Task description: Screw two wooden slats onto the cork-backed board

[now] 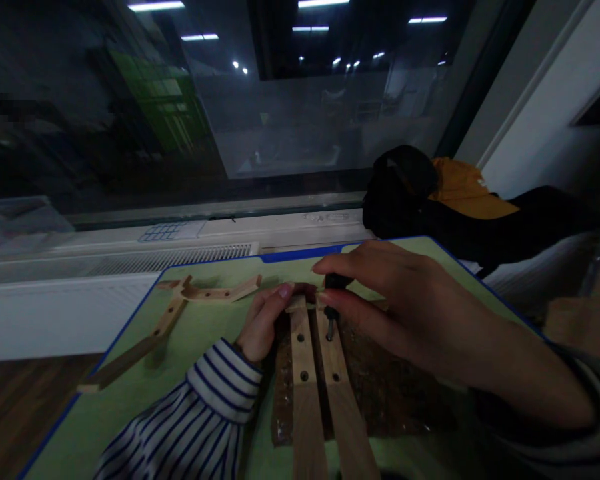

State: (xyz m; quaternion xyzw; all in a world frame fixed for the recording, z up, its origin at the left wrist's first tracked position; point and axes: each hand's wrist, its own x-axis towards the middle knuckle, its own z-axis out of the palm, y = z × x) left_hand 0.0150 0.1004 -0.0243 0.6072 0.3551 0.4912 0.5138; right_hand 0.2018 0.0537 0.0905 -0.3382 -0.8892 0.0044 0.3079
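Two wooden slats (305, 393) lie side by side before you on a brown mat (395, 393) on the green board (130, 407). Your left hand (265, 321) clasps their far end. Your right hand (405, 310) pinches a dark-handled tool (331, 320), its tip on the right slat. Farther left lies a forked wooden piece (180, 308), and beyond the board a black bag (420, 213).

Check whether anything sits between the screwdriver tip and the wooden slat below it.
Nothing visible does. The right hand holds the screwdriver tip-down at the right slat; the left hand grips the end of the left slat beside it.
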